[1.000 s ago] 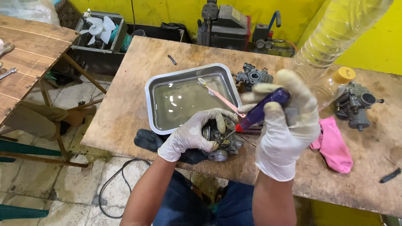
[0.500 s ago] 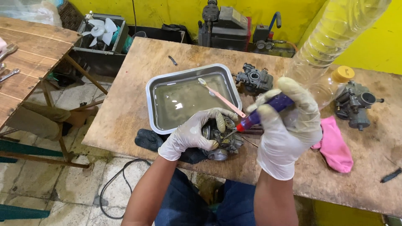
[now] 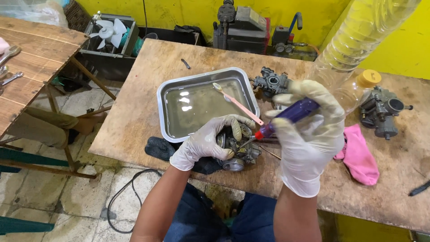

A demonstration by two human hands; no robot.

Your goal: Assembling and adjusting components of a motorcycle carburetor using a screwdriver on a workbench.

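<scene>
My left hand (image 3: 206,141), in a white glove, grips a grey metal carburettor (image 3: 237,150) near the front edge of the wooden table (image 3: 143,112). My right hand (image 3: 309,134), also gloved, holds a screwdriver (image 3: 286,117) with a purple handle and red collar. Its tip points down-left into the top of the carburettor. A dark cloth (image 3: 161,149) lies under and left of the carburettor.
A metal tray (image 3: 165,103) of murky liquid with a pink toothbrush (image 3: 237,104) across it sits behind my hands. Two more carburettors (image 3: 271,83) (image 3: 383,110), a pink rag (image 3: 358,157), a clear plastic bottle (image 3: 358,40) and a yellow-capped jar (image 3: 365,83) are on the right.
My right hand has tilted the screwdriver slightly, keeping the tip on the carburettor. My left hand holds the carburettor in the same spot.
</scene>
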